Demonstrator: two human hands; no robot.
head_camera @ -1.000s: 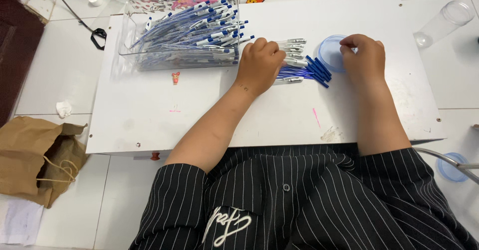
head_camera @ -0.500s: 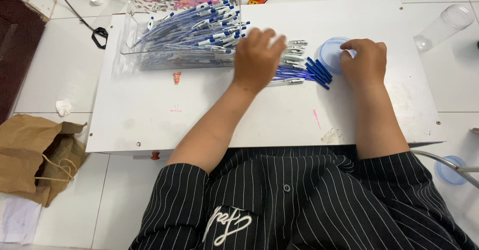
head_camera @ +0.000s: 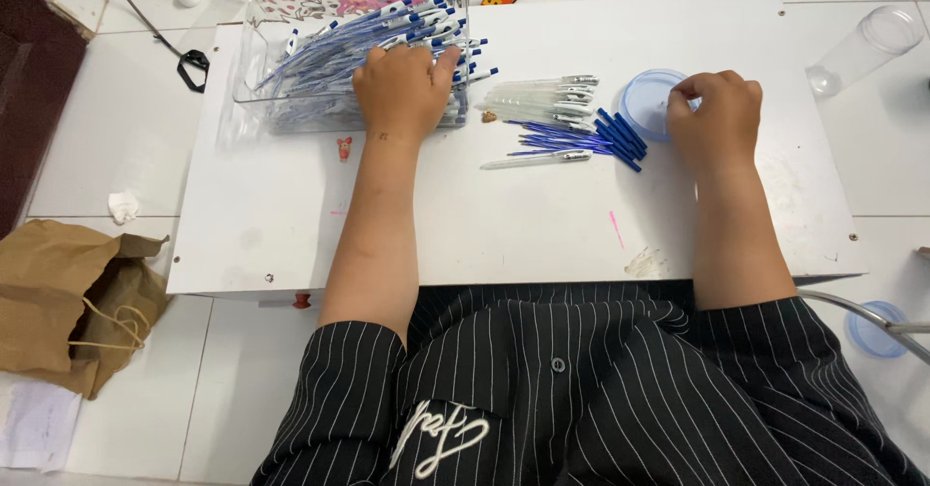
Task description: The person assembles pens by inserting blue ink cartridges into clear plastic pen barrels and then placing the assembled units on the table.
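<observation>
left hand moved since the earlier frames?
Yes. The left hand has shifted left, away from the loose pen parts mid-table, and now rests on the pens in the clear tray. The right hand stays by the blue lid.

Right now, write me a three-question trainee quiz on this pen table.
1. True or false: the left hand rests on the pens in the clear tray.
2. The right hand touches which thing?
A. the brown paper bag
B. the round blue lid
C. the clear cup
3. Fill in: the loose blue refills and clear barrels lie on the white table between the tray and the ____.

Key
1. True.
2. B.
3. Lid.
</observation>
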